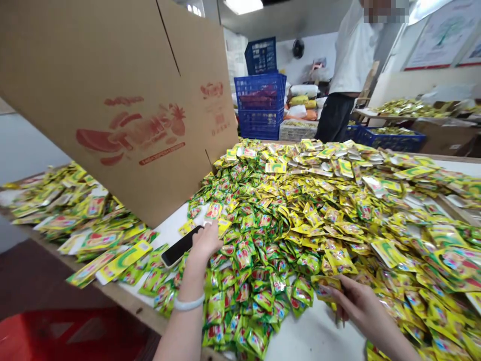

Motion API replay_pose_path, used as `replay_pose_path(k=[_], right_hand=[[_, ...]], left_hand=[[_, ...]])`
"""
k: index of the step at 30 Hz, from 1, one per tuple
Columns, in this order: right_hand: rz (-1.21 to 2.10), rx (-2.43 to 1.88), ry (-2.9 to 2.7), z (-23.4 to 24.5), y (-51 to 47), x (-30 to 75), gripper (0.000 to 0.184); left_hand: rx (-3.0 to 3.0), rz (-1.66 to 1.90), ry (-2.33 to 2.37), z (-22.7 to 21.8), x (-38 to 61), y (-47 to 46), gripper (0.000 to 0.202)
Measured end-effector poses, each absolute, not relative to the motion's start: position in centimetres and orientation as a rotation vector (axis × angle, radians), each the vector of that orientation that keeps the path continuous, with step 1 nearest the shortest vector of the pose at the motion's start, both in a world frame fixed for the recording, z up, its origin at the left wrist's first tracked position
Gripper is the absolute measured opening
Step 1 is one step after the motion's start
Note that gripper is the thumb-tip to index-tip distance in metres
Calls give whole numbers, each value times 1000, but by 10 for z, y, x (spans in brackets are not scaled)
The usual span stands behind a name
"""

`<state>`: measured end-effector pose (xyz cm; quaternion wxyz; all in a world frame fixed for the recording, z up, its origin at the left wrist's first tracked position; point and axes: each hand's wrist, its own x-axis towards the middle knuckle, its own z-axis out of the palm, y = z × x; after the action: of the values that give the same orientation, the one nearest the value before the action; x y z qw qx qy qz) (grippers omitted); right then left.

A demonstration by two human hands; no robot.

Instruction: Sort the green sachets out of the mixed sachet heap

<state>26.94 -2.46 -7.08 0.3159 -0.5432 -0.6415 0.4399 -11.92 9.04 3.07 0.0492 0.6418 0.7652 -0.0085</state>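
A huge heap of small yellow and green sachets [319,210] covers the white table [311,336]. My left hand [205,243], with a pale bangle on the wrist, is closed round a black phone [179,246] lying at the heap's left edge. My right hand [351,296] reaches into the near side of the heap and pinches one sachet [326,284] between thumb and fingers. A large brown cardboard box [124,100] with red fruit print leans over the table's left part.
More sachets [75,215] lie left of the box. A red crate [71,336] sits below the table edge. Stacked blue crates [260,100] stand behind. A person in a white shirt [351,60] stands at the far side near another table with sachets [409,108].
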Motion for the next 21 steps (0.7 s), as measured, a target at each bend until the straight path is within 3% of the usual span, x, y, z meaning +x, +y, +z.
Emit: replay_pose_path(k=[6, 12, 15, 18, 21], right_hand=[[1114, -1386, -1703, -64, -20, 258, 50], [816, -1227, -1814, -50, -14, 258, 36], [848, -1221, -1812, -44, -16, 255, 37], [1032, -1203, -1734, -43, -20, 249, 41], [944, -1186, -1788, -42, -25, 241, 36]], left_hand=[[1996, -81, 2396, 30, -117, 90, 68], [2157, 17, 2481, 52, -107, 83, 47], [2196, 194, 2444, 72, -92, 71, 43], [2275, 437, 2089, 91, -62, 51, 41], [2261, 416, 1515, 97, -27, 30, 39]])
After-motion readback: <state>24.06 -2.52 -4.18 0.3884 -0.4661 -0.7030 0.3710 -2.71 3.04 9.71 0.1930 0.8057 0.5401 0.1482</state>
